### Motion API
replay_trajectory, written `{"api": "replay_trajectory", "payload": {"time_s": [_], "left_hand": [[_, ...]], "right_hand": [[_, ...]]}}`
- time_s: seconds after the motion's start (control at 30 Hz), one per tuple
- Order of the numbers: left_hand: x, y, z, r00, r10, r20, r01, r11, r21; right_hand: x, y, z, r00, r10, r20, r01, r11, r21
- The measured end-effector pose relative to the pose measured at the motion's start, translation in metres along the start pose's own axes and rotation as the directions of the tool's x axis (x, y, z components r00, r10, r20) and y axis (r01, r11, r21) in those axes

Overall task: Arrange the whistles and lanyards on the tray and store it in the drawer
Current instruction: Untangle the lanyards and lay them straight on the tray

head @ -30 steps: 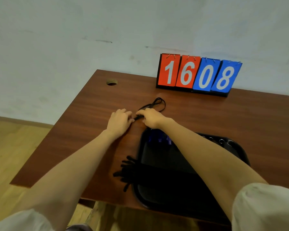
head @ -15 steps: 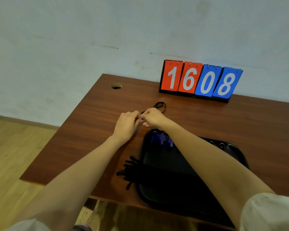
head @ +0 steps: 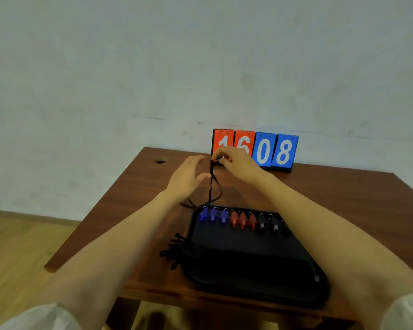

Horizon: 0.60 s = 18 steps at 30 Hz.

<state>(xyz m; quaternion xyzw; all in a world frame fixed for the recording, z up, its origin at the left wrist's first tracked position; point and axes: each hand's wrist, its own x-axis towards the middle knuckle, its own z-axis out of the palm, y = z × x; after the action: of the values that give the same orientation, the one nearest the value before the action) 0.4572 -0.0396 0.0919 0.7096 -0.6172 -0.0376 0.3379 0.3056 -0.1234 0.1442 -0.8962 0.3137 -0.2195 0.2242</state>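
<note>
Right hand [head: 234, 163] pinches lanyard [head: 210, 186] top, frame centre; left hand [head: 186, 179] spread beside. Should straighten cord before laying on tray [head: 236, 238].

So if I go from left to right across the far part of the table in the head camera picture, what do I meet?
First the round hole → left hand, open → black lanyard hanging down → right hand pinching its top end → blue 0 and 8 score cards.

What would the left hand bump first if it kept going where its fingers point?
Probably the black lanyard pinched by the right hand, just ahead of the left hand; the scoreboard stands behind. Depth is unclear.
</note>
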Motion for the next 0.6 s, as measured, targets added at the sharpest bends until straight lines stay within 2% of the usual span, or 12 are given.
{"api": "replay_trajectory", "payload": {"time_s": [0.13, 0.23, 0.4, 0.6], "left_hand": [[0.012, 0.057, -0.025, 0.998, 0.019, -0.059, -0.029, 0.985, -0.17], [0.017, 0.083, -0.041, 0.988, 0.01, -0.155, -0.038, 0.982, -0.183], [0.026, 0.094, -0.07, 0.962, 0.032, -0.271, -0.048, 0.998, -0.051], [0.021, 0.09, -0.089, 0.942, 0.082, -0.326, -0.047, 0.992, 0.114]], "right_hand": [[-0.018, -0.02, -0.048, 0.979, -0.154, -0.135, 0.157, 0.988, 0.005], [-0.031, -0.033, -0.08, 0.947, -0.189, -0.258, 0.18, 0.982, -0.058], [-0.048, -0.031, -0.125, 0.865, -0.224, -0.449, 0.144, 0.968, -0.206], [-0.066, -0.006, -0.149, 0.838, -0.174, -0.517, -0.011, 0.942, -0.335]]}}
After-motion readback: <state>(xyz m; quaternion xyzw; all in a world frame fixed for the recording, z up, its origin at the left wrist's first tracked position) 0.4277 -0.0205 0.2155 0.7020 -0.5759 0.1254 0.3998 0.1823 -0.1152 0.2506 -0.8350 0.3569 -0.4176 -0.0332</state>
